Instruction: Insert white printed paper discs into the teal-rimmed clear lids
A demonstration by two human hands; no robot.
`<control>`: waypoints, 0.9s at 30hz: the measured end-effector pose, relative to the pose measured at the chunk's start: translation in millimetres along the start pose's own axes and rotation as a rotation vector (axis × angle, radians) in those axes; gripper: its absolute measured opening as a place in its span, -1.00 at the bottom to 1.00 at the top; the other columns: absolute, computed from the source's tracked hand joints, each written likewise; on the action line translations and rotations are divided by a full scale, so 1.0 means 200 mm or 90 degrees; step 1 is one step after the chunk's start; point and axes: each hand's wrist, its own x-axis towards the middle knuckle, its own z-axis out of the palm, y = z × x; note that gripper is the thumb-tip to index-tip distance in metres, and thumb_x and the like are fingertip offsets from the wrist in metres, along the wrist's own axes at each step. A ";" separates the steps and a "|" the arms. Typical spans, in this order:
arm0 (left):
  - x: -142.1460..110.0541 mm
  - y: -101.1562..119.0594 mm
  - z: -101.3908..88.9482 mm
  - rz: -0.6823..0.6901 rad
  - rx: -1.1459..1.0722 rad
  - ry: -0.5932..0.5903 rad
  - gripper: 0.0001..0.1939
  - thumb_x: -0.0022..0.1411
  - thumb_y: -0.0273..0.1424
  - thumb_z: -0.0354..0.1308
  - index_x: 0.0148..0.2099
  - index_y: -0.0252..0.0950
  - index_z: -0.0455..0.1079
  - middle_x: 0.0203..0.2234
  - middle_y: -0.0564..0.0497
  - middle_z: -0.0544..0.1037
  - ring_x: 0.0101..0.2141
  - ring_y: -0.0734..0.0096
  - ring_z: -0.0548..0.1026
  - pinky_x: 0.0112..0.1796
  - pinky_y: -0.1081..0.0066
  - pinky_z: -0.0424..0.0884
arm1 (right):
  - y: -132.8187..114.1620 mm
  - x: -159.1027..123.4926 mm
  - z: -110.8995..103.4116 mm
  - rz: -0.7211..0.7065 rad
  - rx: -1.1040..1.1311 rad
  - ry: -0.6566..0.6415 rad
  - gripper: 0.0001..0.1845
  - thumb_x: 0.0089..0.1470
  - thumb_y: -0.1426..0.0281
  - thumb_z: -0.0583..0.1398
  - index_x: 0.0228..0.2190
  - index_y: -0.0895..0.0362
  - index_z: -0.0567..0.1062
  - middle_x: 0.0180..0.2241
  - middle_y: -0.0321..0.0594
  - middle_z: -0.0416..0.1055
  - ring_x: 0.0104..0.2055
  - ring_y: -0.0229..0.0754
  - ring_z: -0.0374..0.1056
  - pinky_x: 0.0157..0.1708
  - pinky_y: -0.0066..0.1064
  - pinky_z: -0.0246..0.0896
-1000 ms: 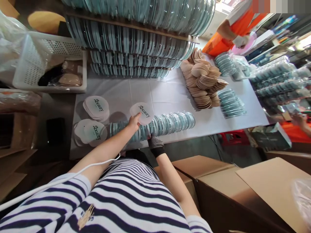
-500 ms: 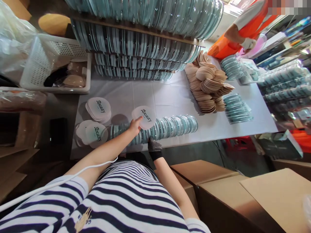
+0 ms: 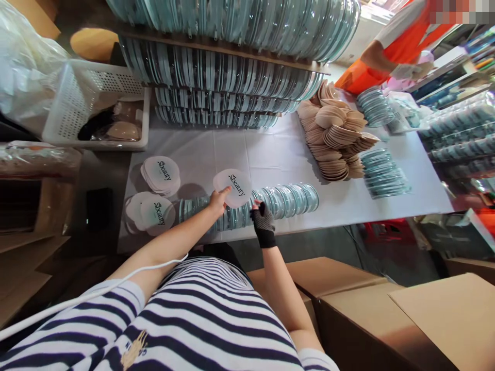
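Observation:
My left hand (image 3: pixel 219 200) pinches a white rounded card (image 3: pixel 232 186) printed with "beauty" in dark letters. The card is held over a row of clear teal-edged plastic cases (image 3: pixel 288 202), and hides part of it. A dark dotted fingerless glove covers my right hand (image 3: pixel 263 220), which is at the front side of that row, just right of the card. Its fingers are curled with the tips close together; what they hold, if anything, is too small to make out. Left of the row lie two piles of similar cards, one behind (image 3: pixel 161 175) and one in front (image 3: pixel 157 214).
Tiers of clear cases (image 3: pixel 216 72) stand along the table's back. Beige cup-shaped pads (image 3: pixel 336 134) are heaped at the right, beside more cases (image 3: pixel 386 172). A white basket (image 3: pixel 96 144) is at the left, cardboard boxes (image 3: pixel 348 299) at lower right. Beyond, a person in orange (image 3: pixel 402 41) works.
My right hand has come up and to the right from the row's front edge, its fingers now showing. My left hand still holds the card over the row. The view has shifted slightly.

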 end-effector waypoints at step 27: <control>0.05 0.20 -0.17 0.018 0.023 0.052 -0.76 0.08 -0.54 0.36 -0.16 -0.33 0.51 -0.37 -0.06 0.65 -0.30 0.27 0.62 -0.11 0.24 0.56 | -0.05 -0.37 0.30 -0.019 -0.467 -0.194 -0.64 0.30 0.25 0.04 0.06 0.07 0.39 -0.23 -0.07 0.56 -0.23 -0.08 0.50 -0.34 -0.41 0.14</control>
